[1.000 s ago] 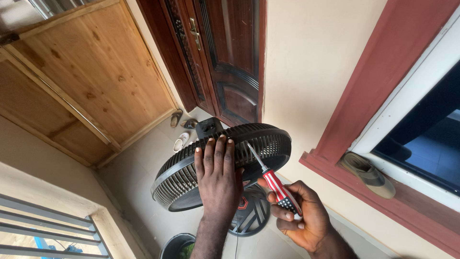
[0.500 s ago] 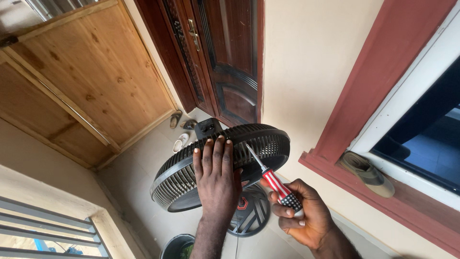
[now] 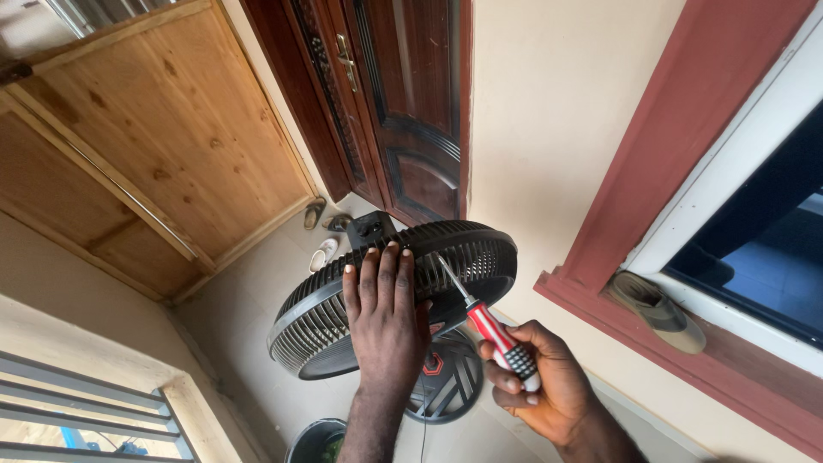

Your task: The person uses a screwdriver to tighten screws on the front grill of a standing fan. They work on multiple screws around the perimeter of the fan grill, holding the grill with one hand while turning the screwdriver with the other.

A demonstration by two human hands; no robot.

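Head view shows two bare hands at a black fan grille point(image 3: 343, 313), which is tilted and sits in the lower middle of the picture. The left hand point(image 3: 386, 313) lies flat on the top of the grille, palm down, with the fingers stretched out close together and pointing away from the person; it is spread open and grips nothing, only presses on the ribs. The forearm goes straight down to the bottom edge. Just to the right of it, the right hand point(image 3: 540, 386) is closed around the red and black handle of a screwdriver point(image 3: 489, 326). The wrist is bent, the knuckles turn to the right, and the metal shaft points up and left, so the tip meets the grille rim just beside the left fingertips. Under both hands stands a round black fan base point(image 3: 450, 381) on the floor. Beyond the left hand is a dark wooden door point(image 3: 403, 111). A few sandals point(image 3: 324, 253) lie on the floor near the door.
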